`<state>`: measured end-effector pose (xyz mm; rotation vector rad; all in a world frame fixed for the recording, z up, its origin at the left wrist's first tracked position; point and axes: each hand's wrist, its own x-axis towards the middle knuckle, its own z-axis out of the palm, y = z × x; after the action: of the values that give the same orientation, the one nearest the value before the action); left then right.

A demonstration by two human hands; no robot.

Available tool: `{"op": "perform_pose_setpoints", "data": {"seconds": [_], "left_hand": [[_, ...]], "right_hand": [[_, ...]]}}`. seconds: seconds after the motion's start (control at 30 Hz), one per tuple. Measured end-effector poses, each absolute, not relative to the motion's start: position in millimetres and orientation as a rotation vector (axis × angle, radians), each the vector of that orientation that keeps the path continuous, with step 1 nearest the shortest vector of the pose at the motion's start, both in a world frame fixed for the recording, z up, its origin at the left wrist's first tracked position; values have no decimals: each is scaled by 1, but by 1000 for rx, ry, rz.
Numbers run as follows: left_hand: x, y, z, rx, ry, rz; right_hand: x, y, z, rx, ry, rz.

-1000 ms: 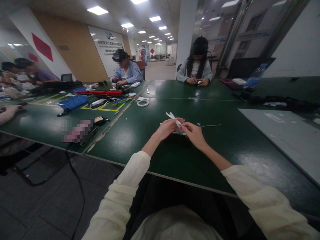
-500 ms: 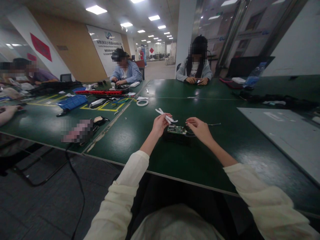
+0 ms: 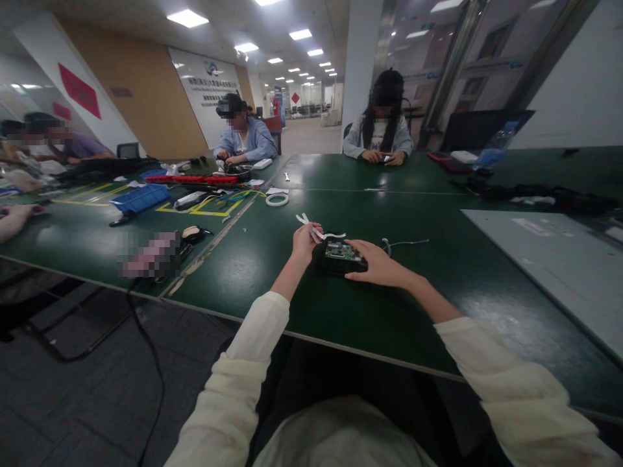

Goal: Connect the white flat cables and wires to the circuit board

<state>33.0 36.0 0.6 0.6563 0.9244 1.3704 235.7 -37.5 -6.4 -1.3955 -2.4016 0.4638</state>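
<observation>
My left hand (image 3: 304,245) is closed on thin white strips (image 3: 305,222), which stick out past the fingertips to both sides; whether they are paper, tape or flat cable I cannot tell. In front of me a green circuit board (image 3: 341,250) sits in or on a black case (image 3: 335,267) on the table. My right hand (image 3: 382,263) wraps round the right side of this case, thumb at the near edge and fingers on the far side. Just beyond that hand lies a thin cable (image 3: 409,242) with a loop at its left end.
A white tape roll (image 3: 277,200) and a small wrench (image 3: 287,176) lie farther off on the green table (image 3: 263,259). To the left are a blue tray (image 3: 141,198), wires and a pink item (image 3: 153,255). A grey panel (image 3: 545,259) lies right. Other people sit around the table.
My right hand has come down from above the board onto the right side of the black case. My left hand has shifted slightly left with the white strips.
</observation>
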Motion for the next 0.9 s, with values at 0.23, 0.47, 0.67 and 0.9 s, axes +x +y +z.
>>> {"op": "perform_pose_setpoints", "data": {"seconds": [0.23, 0.47, 0.67, 0.9], "left_hand": [[32, 40, -5, 685, 995, 1349], [29, 44, -17, 865, 1128, 1310], [33, 42, -19, 995, 1162, 1197], [41, 44, -25, 871, 1102, 1077]], "right_hand": [[237, -41, -3, -1324, -2378, 534], [230, -49, 11, -1320, -2228, 460], [229, -47, 15, -1257, -2162, 304], [231, -44, 8, -1278, -2204, 305]]}}
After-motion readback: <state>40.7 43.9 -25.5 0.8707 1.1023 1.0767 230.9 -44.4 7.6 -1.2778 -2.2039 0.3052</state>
